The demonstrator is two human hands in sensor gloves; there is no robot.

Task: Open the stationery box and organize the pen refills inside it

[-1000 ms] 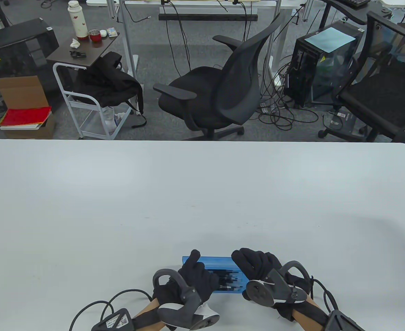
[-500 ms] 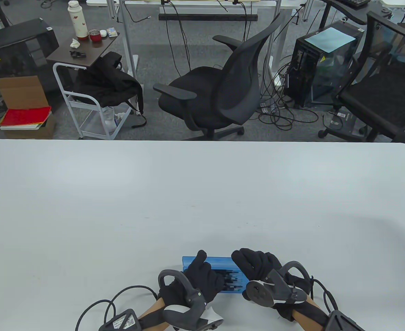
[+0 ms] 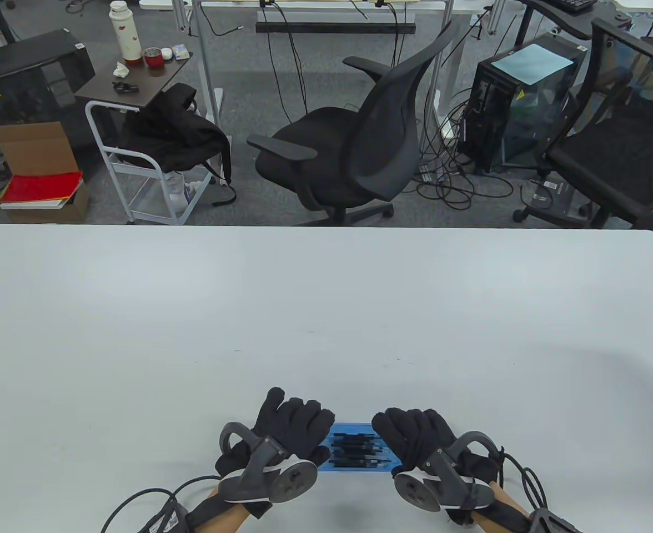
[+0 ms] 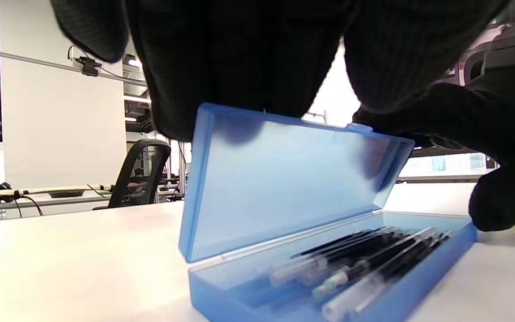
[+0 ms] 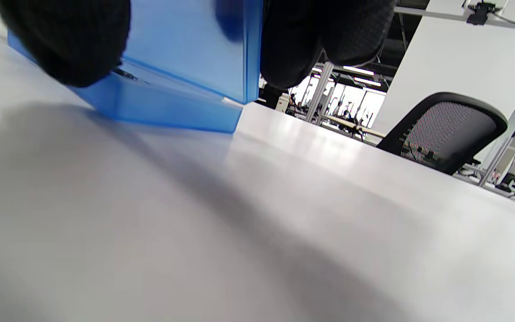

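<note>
Table view is showing the translucent blue plastic stationery box (image 3: 360, 452) lying open near the white worktop (image 3: 326, 322) front edge, dark pen refills (image 3: 360, 451) inside. Left hand (image 3: 290, 430) and right hand (image 3: 415, 433) are gripping the raised lid (image 4: 284, 179).

Translucent blue plastic, smooth with a faint sheen, for the stationery box (image 4: 284, 188) and its raised lid (image 4: 280, 179). Clear and black plastic tubes for the pen refills (image 4: 365, 264) lying inside. Black knitted cloth, matt and finely ribbed, on left hand (image 3: 290, 430) and right hand (image 3: 415, 436); smooth, matt white for the table (image 3: 326, 311).
</note>
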